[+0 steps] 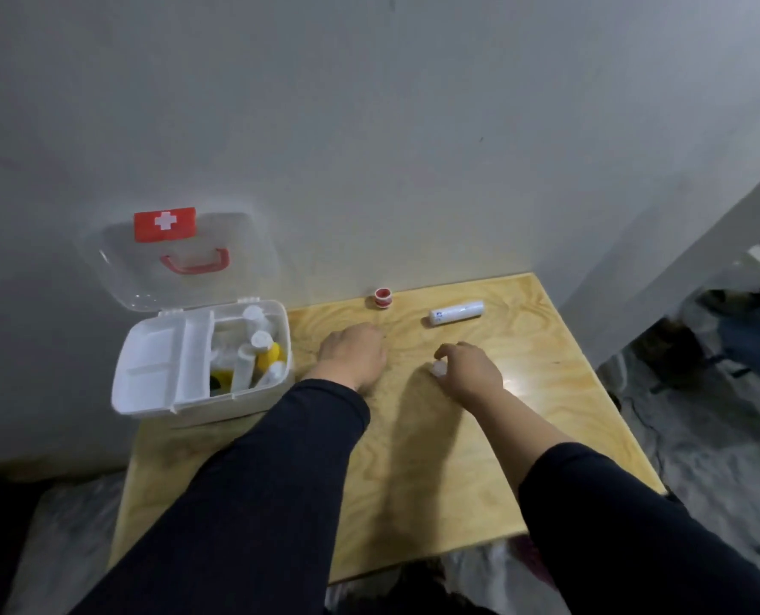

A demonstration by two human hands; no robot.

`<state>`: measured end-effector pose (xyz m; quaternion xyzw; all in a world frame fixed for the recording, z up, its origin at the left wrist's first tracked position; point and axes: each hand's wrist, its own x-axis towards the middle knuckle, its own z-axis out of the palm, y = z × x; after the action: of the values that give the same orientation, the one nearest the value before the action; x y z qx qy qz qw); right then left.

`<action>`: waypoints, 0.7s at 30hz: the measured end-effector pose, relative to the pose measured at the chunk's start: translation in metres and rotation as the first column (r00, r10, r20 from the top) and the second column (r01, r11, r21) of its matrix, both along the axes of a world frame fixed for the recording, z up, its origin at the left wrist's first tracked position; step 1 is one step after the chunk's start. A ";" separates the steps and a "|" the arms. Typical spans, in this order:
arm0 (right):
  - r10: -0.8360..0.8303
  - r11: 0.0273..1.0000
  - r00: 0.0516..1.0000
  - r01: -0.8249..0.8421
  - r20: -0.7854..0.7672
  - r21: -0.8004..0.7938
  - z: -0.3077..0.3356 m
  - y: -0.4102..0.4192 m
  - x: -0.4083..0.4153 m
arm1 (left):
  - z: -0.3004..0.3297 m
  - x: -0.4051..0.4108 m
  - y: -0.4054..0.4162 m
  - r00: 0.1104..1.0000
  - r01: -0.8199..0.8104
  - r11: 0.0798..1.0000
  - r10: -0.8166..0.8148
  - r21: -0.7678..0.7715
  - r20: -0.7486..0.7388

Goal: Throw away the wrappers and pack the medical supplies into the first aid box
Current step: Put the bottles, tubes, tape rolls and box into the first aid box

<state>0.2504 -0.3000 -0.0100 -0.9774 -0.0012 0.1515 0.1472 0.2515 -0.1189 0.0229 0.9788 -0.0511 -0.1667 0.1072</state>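
At frame centre, her right hand (471, 370) pinched a small white item (438, 368), seemingly light and rigid; left hand (355, 357) lay curled, grip unclear.

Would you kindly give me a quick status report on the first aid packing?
Left hand resting on table, closed. Right hand pinching small white item. First aid box open, part filled; red tape roll and white tube still out. Path clear.

A white cross on a red label (164, 223) stands on the clear lid (182, 259) at ten o'clock. The white roll (457, 312) at one o'clock bears a small blue mark, unreadable.
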 end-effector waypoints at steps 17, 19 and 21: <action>0.371 0.906 0.921 -0.387 -0.122 -0.172 0.003 -0.035 0.094 | -0.018 0.036 -0.034 0.988 -0.149 0.989 0.149 -0.004 -0.041; 0.373 0.914 0.923 -0.383 -0.096 -0.132 -0.001 -0.035 0.091 | -0.018 0.034 -0.036 0.986 -0.164 0.986 0.164 -0.004 -0.039; 0.346 0.931 0.935 -0.352 -0.073 -0.100 -0.002 -0.035 0.088 | -0.016 0.031 -0.038 0.985 -0.170 0.985 0.170 0.002 -0.031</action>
<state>0.3380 -0.3347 -0.0123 -0.9639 -0.1624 0.2013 0.0632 0.2826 -0.1573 0.0073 0.9768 0.0343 -0.1724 0.1223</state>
